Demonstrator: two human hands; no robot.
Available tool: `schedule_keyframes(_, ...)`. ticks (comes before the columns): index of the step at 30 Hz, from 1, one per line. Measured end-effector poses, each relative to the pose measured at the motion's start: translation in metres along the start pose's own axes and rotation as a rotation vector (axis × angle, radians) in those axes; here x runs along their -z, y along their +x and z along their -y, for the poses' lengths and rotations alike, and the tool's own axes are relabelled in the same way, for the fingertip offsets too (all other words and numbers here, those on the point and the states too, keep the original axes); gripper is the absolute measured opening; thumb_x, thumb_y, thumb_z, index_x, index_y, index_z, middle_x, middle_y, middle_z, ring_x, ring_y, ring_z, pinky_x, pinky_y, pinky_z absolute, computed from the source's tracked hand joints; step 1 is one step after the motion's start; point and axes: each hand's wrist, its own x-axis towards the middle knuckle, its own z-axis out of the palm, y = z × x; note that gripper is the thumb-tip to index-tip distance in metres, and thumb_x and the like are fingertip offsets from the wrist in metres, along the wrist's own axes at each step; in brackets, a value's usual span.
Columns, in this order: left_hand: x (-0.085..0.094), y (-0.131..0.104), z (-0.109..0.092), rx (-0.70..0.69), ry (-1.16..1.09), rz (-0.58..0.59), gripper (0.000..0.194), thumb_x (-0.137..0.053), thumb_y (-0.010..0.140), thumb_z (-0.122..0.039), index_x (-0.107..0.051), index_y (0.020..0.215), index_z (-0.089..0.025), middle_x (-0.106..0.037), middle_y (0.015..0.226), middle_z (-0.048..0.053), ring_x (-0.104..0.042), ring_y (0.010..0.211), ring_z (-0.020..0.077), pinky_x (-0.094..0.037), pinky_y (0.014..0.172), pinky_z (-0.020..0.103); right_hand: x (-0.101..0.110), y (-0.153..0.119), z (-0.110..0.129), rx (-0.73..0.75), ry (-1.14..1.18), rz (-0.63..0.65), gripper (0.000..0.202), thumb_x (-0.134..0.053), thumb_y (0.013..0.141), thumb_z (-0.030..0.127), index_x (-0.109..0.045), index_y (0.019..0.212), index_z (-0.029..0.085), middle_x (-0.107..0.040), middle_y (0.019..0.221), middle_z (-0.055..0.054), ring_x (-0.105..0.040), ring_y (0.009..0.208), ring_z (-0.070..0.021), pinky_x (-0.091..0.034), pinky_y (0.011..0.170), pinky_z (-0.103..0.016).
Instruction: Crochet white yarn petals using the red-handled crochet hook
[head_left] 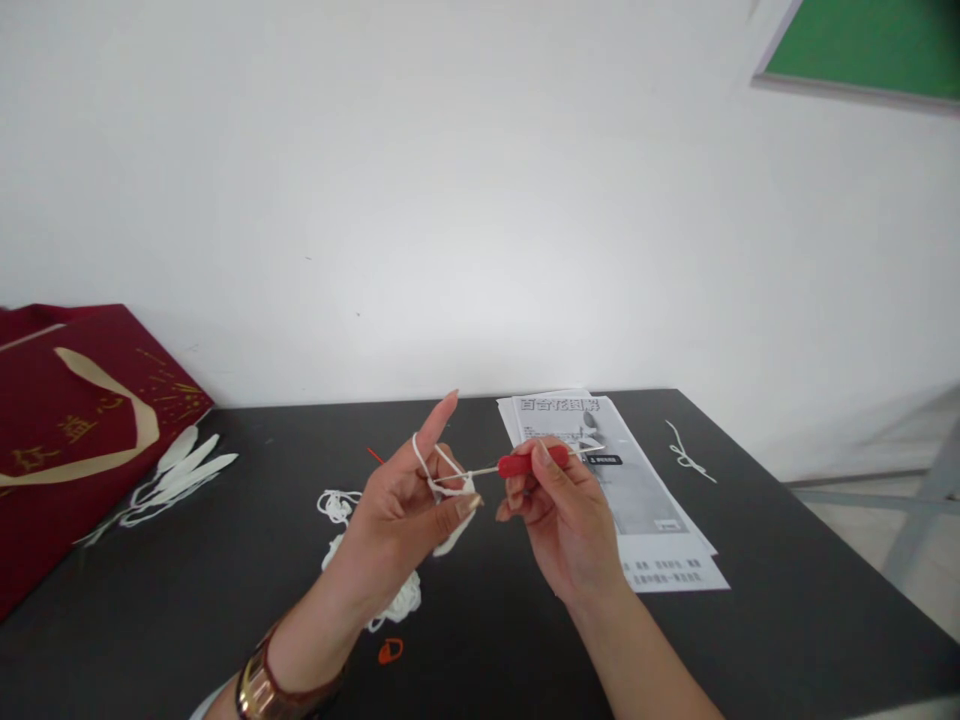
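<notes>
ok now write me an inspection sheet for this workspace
Surface: dark tabletop, small items scattered across it
Job's things: red-handled hook; white yarn at its tip
Clutter: maroon bag, white petal-shaped pieces, printed sheets, orange clip, yarn pile partly hidden
Hands: left hand pinches the yarn, strand around its index finger; right hand grips the hook's handle
Cables: nothing seen
Surroundings: white wall, green board upper right

Plain black across the table (780, 590). At its left, maroon with gold characters on the bag (45, 405); over its middle, white on the yarn (451, 490), red on the hook's handle (531, 461); upon it, orange on the stitch marker (390, 652), grey-and-black print on the white sheets (651, 500).
</notes>
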Motion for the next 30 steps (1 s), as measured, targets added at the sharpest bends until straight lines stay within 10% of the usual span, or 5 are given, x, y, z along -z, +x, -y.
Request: schedule_keyframes(30,0.0011,-0.0024,-0.0058,0.059,0.039,0.021,0.077,-0.073,0.076,-0.013,-0.042,0.141,-0.039,-0.054,0.069,-0.004,-0.042,0.057,0.0077,-0.035,0.050,0.019,0.0032,-0.0005,0.0018,0.085,-0.060,0.016,0.017,-0.070,0.083,0.032,-0.067,0.078,0.016,-0.062,0.058,0.003,-0.055,0.046,-0.0075,-0.056,0.044,-0.019)
